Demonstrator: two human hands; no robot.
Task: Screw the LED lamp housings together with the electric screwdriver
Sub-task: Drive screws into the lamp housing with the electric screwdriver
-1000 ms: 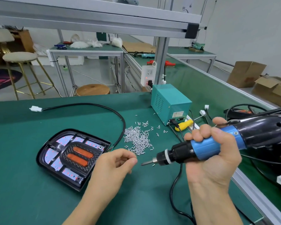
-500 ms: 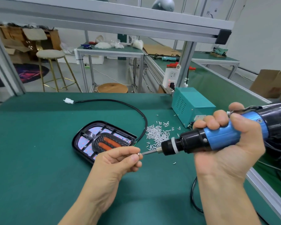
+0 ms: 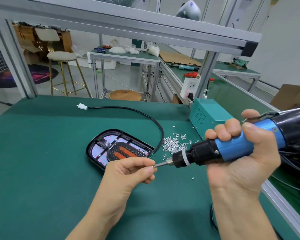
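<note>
Just in front of the black oval LED lamp housing (image 3: 119,149) lying open-face-up on the green mat, the left hand (image 3: 128,172) pinches a small screw at the bit of the blue-and-black electric screwdriver (image 3: 220,149), probably seating it before driving. The right hand (image 3: 239,153) wraps its curled fingers round the barrel, held level, bit pointing toward the housing. Right of the housing lies the loose silver screw pile (image 3: 171,145).
</note>
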